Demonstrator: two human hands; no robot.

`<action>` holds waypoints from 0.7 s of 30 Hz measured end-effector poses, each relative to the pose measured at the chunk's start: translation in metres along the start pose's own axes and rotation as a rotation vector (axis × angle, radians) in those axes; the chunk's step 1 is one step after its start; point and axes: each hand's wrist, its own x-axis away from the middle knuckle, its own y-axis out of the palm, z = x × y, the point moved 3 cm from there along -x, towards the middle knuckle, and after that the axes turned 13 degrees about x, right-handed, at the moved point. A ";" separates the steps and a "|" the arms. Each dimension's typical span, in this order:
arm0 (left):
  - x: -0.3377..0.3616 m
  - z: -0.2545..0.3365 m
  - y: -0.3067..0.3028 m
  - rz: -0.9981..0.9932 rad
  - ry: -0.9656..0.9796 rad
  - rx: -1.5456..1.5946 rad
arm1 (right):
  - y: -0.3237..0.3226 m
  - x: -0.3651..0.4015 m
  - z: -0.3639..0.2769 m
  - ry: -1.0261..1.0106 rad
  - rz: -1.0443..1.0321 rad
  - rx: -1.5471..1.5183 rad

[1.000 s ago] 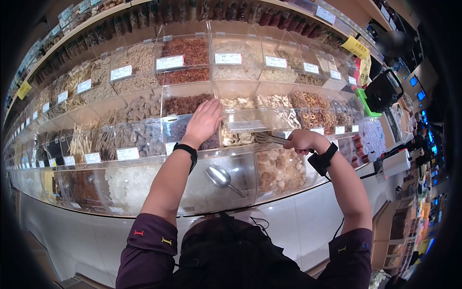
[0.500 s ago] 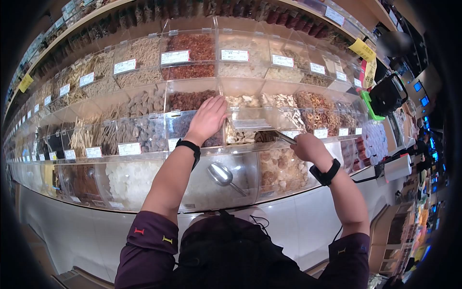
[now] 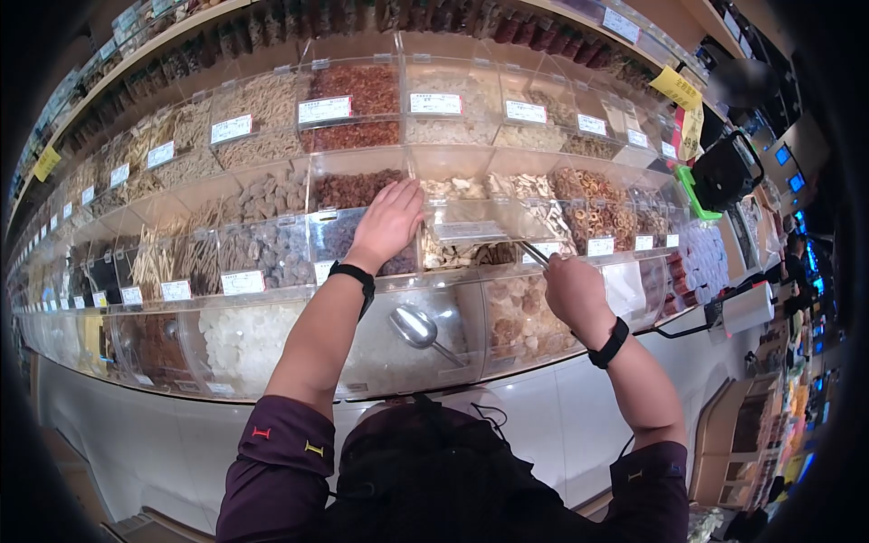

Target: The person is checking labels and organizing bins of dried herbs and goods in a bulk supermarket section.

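My R hand [image 3: 577, 291] gripped metal tongs [image 3: 536, 253] at clear flap [image 3: 471, 230]; L hand [image 3: 389, 222], unclenched, lay left thereof. Risk noted: flap-edge snag could've spilled dried slices [image 3: 454, 188].

Toward 3 o'clock, the right hand [image 3: 577, 291] is covering the grip of the tongs [image 3: 536, 252]; their tips are getting lost at the flap [image 3: 466, 232]. At 11 o'clock, the left hand [image 3: 387, 223] is masking some dark pieces [image 3: 348, 189]. Print on the labels [image 3: 232, 128] is showing too small for reading. At 2 o'clock, a dark shape [image 3: 742, 83] is blurring beyond recognition. At 6 o'clock, the view's bottom edge is cutting off the clothing [image 3: 425, 484].
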 end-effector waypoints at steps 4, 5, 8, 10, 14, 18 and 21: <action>-0.001 0.000 0.000 -0.001 -0.009 0.030 | 0.037 -0.024 -0.008 0.025 -0.009 0.020; 0.000 0.001 0.001 -0.002 -0.008 0.028 | 0.041 -0.028 -0.011 0.036 -0.019 0.035; 0.000 -0.001 -0.002 0.012 0.007 0.000 | 0.042 -0.029 -0.015 0.007 -0.065 0.045; 0.001 0.001 -0.001 0.009 0.030 -0.010 | 0.020 -0.019 -0.010 0.026 -0.067 -0.070; -0.001 0.001 -0.001 0.008 -0.001 0.041 | 0.004 -0.009 0.000 0.015 -0.116 -0.130; -0.001 -0.001 0.002 0.011 0.007 0.032 | 0.011 -0.020 0.000 -0.100 -0.049 -0.002; -0.001 -0.001 0.002 0.012 0.016 0.027 | 0.013 -0.027 -0.007 -0.133 0.054 0.090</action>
